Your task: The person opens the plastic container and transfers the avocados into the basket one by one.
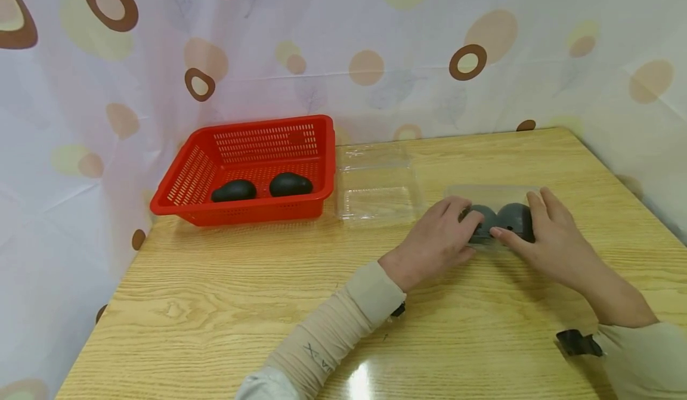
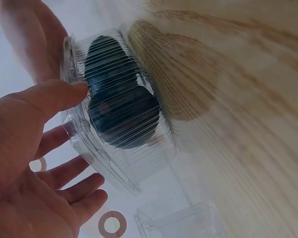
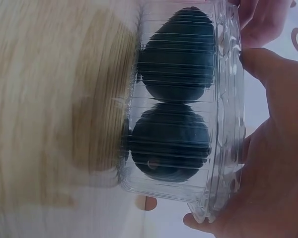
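A transparent plastic clamshell box stands on the table at the right with its lid down. Through its ribbed wall two dark avocados show side by side in the right wrist view. My left hand grips the box's left end, the thumb at the lid's front rim and the other fingers spread around the corner. At the opposite end, my right hand holds the box, its thumb on the front rim and its fingers reaching over the far right edge. Parts of the right fingers are hidden behind the lid.
A red plastic basket at the back left holds two more avocados, one left and one right. Against its right side stands another transparent box, opened up. A patterned curtain hangs behind the wooden table.
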`<state>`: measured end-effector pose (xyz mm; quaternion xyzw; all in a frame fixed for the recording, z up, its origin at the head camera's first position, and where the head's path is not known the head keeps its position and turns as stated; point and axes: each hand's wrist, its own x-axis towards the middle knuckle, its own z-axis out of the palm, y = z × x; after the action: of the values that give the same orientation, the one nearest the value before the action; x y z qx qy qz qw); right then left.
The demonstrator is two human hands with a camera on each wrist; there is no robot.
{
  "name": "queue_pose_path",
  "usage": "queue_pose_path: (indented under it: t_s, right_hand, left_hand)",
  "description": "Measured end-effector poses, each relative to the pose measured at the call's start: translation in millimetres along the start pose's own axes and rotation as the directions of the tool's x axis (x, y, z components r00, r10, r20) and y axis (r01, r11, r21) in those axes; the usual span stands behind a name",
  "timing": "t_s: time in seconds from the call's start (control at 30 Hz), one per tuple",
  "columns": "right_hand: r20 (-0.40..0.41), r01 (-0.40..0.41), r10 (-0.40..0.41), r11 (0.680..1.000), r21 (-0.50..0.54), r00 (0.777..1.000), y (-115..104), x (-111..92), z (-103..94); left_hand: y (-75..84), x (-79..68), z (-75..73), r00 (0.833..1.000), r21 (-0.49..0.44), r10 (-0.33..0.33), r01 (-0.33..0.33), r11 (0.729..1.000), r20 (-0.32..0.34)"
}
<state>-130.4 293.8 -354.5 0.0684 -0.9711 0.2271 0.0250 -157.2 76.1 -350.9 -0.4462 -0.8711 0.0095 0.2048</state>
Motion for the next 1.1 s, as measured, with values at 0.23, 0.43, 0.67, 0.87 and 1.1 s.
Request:
queue_pose_path:
  t_s: [0.23,0.43,0.67,0.87,1.1]
  right_hand:
    - [0.021,0.017,-0.018,0.997,0.078,1.0,3.4,0.0,-3.4]
    - [0.051,0.019,-0.027,0.989,0.144,0.998,12.0,-3.8,-7.7]
    - [0.041,0.048,-0.057,0.981,0.186,0.998,19.5,-8.7,-7.3]
    - [0.029,0.046,-0.052,0.983,0.179,0.998,19.3,-10.6,-6.9]
    - [0.071,0.005,-0.019,0.981,0.195,0.997,26.6,-15.1,-4.8]
  left_hand:
    - [-0.4,5.4,1.5,1.0,-0.059,0.027,-0.027,0.998,0.002]
    - [0.0,6.4,4.0,0.999,-0.069,0.033,-0.034,0.997,-0.02]
    - [-0.2,6.3,2.4,0.999,-0.064,0.038,-0.039,0.997,-0.019]
    - [-0.4,7.3,-0.4,0.999,-0.073,0.037,-0.037,0.997,0.005]
    - [1.4,10.3,-4.3,0.997,0.004,0.072,-0.072,0.997,0.018]
